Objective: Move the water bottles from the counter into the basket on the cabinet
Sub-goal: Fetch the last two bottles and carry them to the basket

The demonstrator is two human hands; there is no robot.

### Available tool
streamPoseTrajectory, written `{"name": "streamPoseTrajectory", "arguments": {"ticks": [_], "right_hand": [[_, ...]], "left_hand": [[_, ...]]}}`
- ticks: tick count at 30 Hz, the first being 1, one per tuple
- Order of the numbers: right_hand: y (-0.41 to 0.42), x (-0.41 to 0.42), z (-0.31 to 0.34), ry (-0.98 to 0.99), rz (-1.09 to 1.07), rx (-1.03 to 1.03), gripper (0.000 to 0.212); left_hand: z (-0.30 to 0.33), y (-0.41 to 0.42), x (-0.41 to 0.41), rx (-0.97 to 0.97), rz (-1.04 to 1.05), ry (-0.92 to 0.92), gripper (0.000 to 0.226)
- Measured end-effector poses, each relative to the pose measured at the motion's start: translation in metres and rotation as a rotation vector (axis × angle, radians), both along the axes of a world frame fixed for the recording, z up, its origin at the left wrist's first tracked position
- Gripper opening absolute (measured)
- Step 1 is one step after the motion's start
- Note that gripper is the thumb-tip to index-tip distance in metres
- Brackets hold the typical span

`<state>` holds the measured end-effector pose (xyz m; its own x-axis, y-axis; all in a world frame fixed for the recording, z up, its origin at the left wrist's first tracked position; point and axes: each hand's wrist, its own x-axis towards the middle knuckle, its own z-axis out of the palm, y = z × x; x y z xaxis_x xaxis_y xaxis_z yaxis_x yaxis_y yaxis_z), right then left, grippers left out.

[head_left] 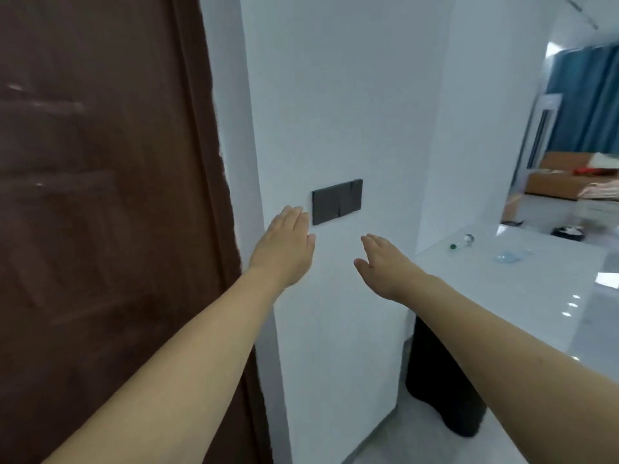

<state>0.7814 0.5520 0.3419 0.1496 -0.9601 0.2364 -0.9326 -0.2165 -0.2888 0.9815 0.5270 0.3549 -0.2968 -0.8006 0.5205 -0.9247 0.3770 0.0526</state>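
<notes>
Both my arms stretch forward toward a white wall. My left hand [284, 246] is flat and empty, fingers near a dark switch panel [336, 201]. My right hand [385, 266] is also flat and empty, just left of the white counter [522, 283]. On the counter, far from both hands, one clear water bottle with a green cap [462, 242] lies on its side. A second flattened clear bottle [510, 255] seems to lie to its right. No basket or cabinet is in view.
A dark brown door [100, 195] fills the left side. A black bin [445, 386] stands on the floor under the counter's edge. Beyond the counter I see a room with blue curtains [589, 95] and an orange sofa [569, 182].
</notes>
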Motion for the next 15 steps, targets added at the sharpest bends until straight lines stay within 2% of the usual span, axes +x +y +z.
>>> {"name": "streamPoseTrajectory", "arguments": {"ticks": [6,11,15], "right_hand": [[0.063,-0.135,0.008,-0.01,-0.332,-0.022,0.041],[0.123,-0.227,0.014,-0.011,-0.585,-0.025,0.048],[0.153,-0.276,0.013,-0.018,-0.684,-0.033,0.047]], "left_hand": [[0.006,-0.006,-0.139,0.126,-0.259,-0.042,0.056],[0.014,0.016,-0.255,0.116,-0.491,-0.055,0.057],[0.013,0.034,-0.329,0.114,-0.623,-0.1,0.055]]}}
